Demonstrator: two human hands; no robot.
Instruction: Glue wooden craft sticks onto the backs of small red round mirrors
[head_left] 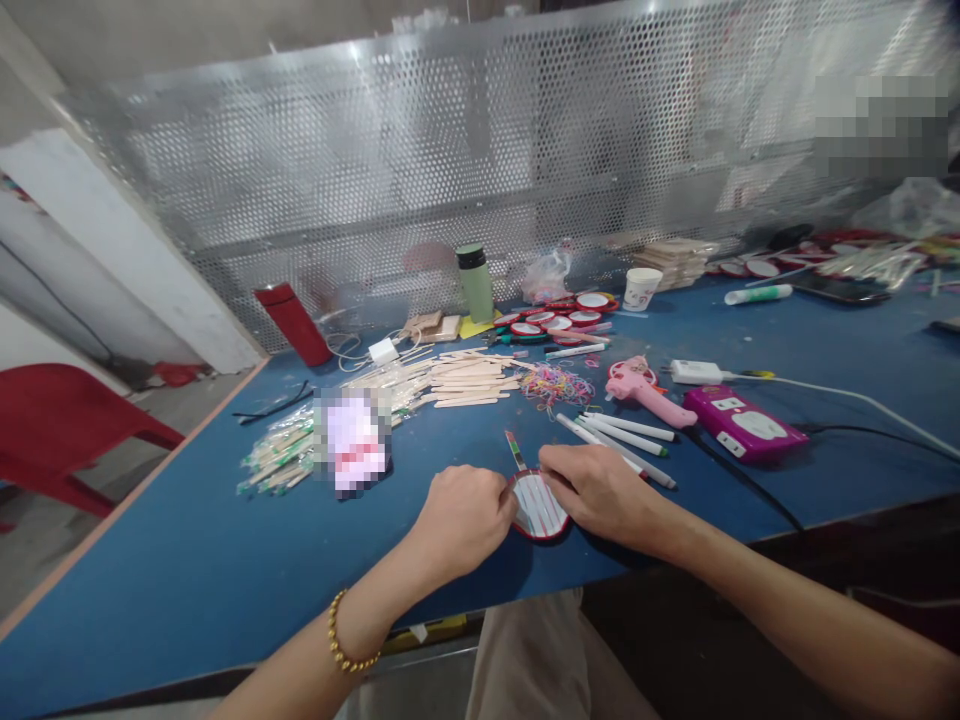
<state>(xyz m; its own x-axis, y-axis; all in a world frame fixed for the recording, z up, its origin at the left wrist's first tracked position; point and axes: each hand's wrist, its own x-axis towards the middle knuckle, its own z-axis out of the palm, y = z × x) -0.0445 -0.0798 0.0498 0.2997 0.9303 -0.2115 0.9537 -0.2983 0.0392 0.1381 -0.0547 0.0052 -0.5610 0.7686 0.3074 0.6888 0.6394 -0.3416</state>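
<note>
A small round red-rimmed disc (538, 507) with white strips across it lies on the blue table (187, 560) near the front edge. My left hand (463, 518) is closed in a pinch at the disc's left rim. My right hand (600, 492) presses on its right rim, fingers curled together. A thin striped stick (515, 450) points away from the disc's top. White markers (626, 438) lie just beyond my right hand.
A pink glue gun (641, 390), a magenta power strip (742, 423) with cables, loose rubber bands (556, 385), wooden sticks (469, 380), packed pens (281, 455), more red discs (559, 320), a green bottle (475, 283) and a paper cup (642, 288) lie behind. A perforated metal screen (480, 150) stands at the back.
</note>
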